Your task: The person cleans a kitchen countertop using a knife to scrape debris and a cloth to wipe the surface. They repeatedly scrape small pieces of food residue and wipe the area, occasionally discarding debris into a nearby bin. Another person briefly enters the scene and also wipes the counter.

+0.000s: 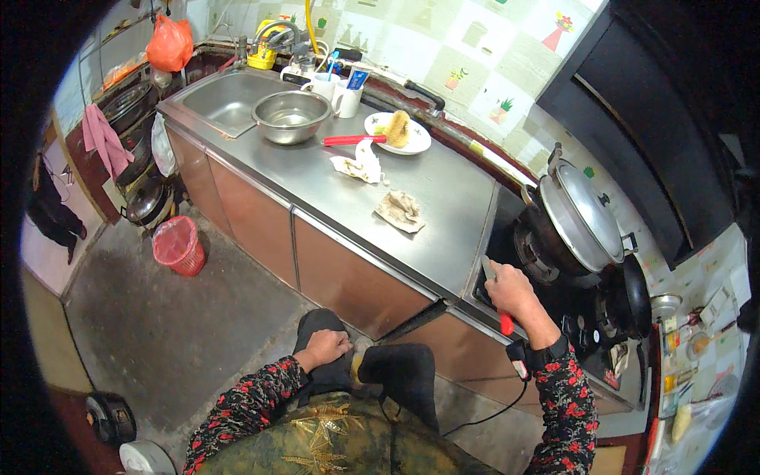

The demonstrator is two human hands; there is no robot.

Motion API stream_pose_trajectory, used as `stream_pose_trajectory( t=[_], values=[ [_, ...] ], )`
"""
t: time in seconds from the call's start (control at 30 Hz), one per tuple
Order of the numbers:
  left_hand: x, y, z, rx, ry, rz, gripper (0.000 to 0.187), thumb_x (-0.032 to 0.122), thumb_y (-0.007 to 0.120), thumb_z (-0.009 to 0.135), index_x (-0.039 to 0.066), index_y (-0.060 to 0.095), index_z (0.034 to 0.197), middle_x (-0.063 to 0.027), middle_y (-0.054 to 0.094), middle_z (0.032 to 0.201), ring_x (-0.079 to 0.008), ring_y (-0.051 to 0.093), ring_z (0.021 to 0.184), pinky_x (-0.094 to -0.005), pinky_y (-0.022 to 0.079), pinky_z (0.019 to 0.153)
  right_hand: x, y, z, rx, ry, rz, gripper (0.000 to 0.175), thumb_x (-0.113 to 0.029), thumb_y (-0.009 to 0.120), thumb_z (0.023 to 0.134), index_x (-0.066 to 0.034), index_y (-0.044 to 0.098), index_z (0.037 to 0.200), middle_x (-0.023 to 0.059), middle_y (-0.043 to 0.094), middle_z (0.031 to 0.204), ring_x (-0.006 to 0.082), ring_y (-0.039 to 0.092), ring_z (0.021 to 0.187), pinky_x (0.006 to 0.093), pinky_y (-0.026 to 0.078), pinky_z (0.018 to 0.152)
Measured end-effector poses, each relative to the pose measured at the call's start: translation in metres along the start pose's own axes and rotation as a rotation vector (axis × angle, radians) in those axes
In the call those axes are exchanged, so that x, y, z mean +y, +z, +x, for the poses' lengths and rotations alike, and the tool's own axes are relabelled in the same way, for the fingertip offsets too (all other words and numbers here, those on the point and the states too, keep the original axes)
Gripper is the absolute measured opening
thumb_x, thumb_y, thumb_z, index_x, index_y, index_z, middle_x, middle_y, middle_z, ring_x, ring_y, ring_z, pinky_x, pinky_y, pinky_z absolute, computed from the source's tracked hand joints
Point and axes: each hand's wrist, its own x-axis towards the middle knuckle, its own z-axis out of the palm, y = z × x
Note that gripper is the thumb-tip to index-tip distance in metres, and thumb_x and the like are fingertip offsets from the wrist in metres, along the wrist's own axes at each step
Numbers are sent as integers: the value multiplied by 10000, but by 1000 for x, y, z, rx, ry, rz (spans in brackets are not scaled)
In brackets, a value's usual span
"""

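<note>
My right hand (510,289) is closed around a red-handled scraper (506,322), its flat metal blade pointing up at the seam between the steel counter (457,237) and the black gas stove. My left hand (328,348) rests on my left knee, fingers curled; whether it holds anything cannot be told. On the counter lie a stained, crumpled cloth or paper (401,211), white crumpled tissue (362,163) and a red-handled object (354,140). The latter reaches to a white plate (421,142) bearing a tan scrubbing brush (398,129).
A metal bowl (291,122) stands beside the sink (219,101), near two white mugs (347,100). A lidded steel pot (585,214) and a black wok (632,297) sit on the stove. A red waste basket (183,252) stands on the floor. Another person (53,208) is at far left.
</note>
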Motion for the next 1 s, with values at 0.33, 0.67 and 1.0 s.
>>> stream_pose_trajectory(
  t=[0.33, 0.67, 1.0],
  values=[
    [-13, 10, 7, 5, 22, -42, 277, 372, 658, 835, 99, 650, 789, -143, 678, 754, -366, 659, 776, -497, 507, 690, -25, -2, -59, -66, -74, -47, 547, -123, 579, 802, 23, 512, 1324, 288, 661, 893, 453, 648, 857, 478, 527, 803],
    [-6, 6, 5, 7, 18, -70, 282, 365, 653, 841, 93, 654, 763, -145, 676, 757, -368, 652, 766, -492, 502, 684, -30, -19, -104, -190, -6, 202, 556, -104, 556, 806, -30, 503, 1354, 261, 665, 833, 430, 660, 798, 485, 532, 742],
    [-9, 9, 8, 24, 66, -96, 302, 374, 660, 843, 88, 640, 749, -145, 666, 738, -373, 643, 745, -489, 491, 662, -40, 23, -116, 269, 33, 71, 543, -138, 601, 820, -66, 513, 1350, 269, 662, 792, 449, 655, 749, 526, 531, 717]
  ],
)
